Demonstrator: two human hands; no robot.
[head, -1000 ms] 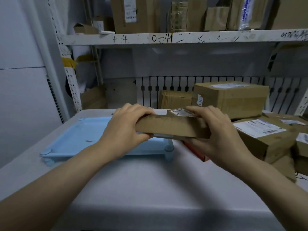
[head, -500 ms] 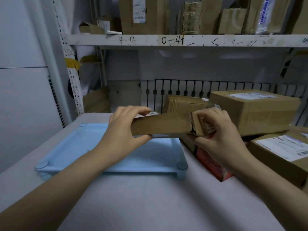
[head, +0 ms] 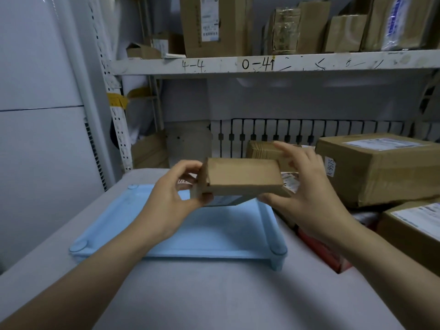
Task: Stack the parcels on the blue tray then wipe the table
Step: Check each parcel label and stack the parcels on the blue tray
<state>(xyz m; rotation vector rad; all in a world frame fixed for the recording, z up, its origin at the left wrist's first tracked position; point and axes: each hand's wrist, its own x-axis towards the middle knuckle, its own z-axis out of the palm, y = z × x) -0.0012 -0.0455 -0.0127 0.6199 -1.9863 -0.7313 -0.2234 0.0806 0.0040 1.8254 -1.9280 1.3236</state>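
A flat brown cardboard parcel hangs in the air above the far right part of the blue tray. My left hand grips its left end, thumb below and fingers curled over the top edge. My right hand holds the right end, thumb under the near corner and fingers spread behind it. The parcel's plain brown face is turned up and toward me; a white label shows on its underside. The tray lies on the grey table with nothing on it.
Several brown parcels with white labels sit at the right: a large box, another in front, a smaller one behind my hands. A red box lies beside the tray. A white shelf with more cartons runs overhead.
Both hands have carried the parcel left over the tray and turned it, so its broad plain face now shows instead of the narrow edge. My right fingers have spread wider.
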